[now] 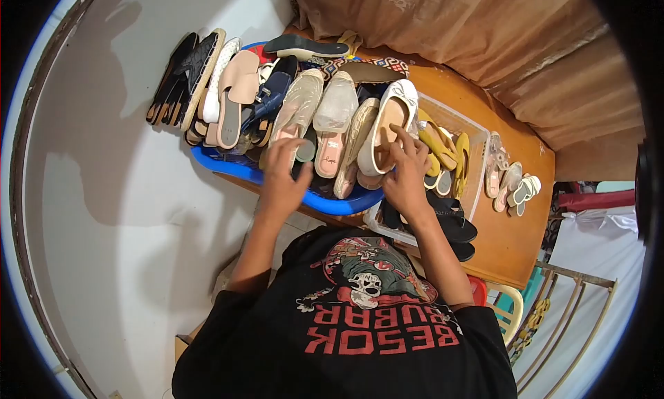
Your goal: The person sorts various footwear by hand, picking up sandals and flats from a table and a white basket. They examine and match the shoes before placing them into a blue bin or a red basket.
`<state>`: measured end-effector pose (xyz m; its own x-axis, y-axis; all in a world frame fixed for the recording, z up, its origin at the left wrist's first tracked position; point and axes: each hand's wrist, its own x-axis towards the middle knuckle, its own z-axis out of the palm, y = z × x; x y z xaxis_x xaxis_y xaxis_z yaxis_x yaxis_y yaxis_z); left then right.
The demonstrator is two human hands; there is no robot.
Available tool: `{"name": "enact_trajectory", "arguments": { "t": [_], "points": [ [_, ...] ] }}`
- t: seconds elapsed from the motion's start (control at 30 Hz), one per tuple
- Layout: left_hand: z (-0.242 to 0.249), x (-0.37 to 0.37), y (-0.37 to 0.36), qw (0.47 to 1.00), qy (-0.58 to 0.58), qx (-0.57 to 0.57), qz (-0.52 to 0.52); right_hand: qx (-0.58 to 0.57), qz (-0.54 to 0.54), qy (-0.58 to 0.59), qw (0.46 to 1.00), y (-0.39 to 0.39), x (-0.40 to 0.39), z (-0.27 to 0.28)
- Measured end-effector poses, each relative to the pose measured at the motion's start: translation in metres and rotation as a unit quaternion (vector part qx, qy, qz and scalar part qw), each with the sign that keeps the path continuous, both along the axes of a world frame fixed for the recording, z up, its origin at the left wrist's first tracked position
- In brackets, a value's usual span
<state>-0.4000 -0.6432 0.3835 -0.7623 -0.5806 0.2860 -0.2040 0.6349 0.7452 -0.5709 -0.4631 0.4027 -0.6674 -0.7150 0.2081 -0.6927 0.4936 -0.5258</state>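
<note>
My left hand [282,177] is at the front of the blue tub, its fingers curled round a small round grey-green thing [305,150] whose kind I cannot make out. Close by that hand is a plastic-wrapped sandal [299,98]. My right hand [408,170] grips the side of a white ballet flat [394,115], with fingers reaching over its opening onto the beige insole. Between the hands stand a wrapped slide with a pink insole [329,153] and a wrapped woven-edged shoe [360,146].
The blue tub [332,204] is heaped with shoes, including a beige slide [230,112]. Beside it a clear plastic bin [477,181] holds yellow flats [437,139] and black sandals [453,219]. More pairs [508,181] lie on the wooden table [515,240]. A brown curtain [449,39] hangs behind.
</note>
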Motion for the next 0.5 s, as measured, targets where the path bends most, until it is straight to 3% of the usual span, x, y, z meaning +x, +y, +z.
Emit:
{"name": "enact_trajectory", "arguments": {
  "t": [0.03,0.1,0.17,0.23,0.3,0.37,0.5],
  "points": [
    [-0.001,0.003,-0.009,0.998,-0.003,0.001,0.055,0.000,-0.005,0.000,1.000,-0.001,0.000,0.005],
    [-0.005,0.008,-0.033,0.998,-0.021,-0.021,0.055,-0.097,0.070,-0.012,0.993,-0.007,0.000,0.016],
    [-0.003,0.000,-0.048,0.997,-0.038,-0.043,0.057,-0.116,0.101,0.018,0.988,-0.021,0.001,0.020],
    [0.005,-0.013,-0.061,0.984,-0.042,-0.166,0.053,-0.130,0.179,0.008,0.975,-0.036,0.004,0.026],
    [0.008,-0.027,-0.068,0.976,-0.044,-0.205,0.062,-0.092,0.185,0.041,0.978,-0.055,0.001,0.017],
    [0.011,-0.035,-0.071,0.965,-0.099,-0.224,0.096,0.041,0.131,0.101,0.985,-0.073,-0.004,0.008],
    [0.010,-0.035,-0.073,0.964,-0.106,-0.224,0.094,0.179,0.073,0.107,0.975,-0.104,-0.011,-0.012]
  ]
}}
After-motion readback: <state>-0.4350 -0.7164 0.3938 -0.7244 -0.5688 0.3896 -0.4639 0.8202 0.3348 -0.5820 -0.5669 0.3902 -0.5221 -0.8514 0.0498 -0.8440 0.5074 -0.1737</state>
